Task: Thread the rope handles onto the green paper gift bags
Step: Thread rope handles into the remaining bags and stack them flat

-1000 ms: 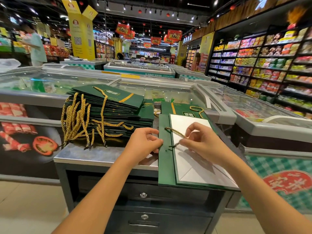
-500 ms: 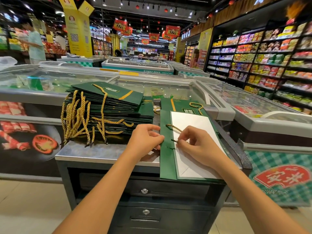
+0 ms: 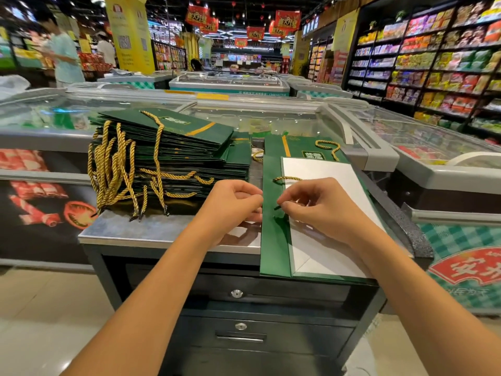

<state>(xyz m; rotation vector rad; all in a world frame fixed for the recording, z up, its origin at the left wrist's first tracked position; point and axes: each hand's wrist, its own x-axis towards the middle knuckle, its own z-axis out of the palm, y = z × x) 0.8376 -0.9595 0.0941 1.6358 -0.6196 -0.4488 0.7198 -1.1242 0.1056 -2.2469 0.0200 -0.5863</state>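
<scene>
Right hand (image 3: 320, 210) pinches rope handle (image 3: 287, 179) end over green bag (image 3: 273, 245); left hand (image 3: 233, 207) beside it, fingers curled, grip unclear.

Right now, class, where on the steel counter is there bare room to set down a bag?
Bare: the steel strip in front of the stacked bags, left of the left hand. Crowded: the right, under the flat bag and right hand.

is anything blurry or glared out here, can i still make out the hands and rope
Head view: the left hand, right hand and rope over the green bag read clearly; head view: the person far left is blurred; head view: ceiling lights glare off the freezer lid; head view: the wide lens bows the shelves at right.
</scene>
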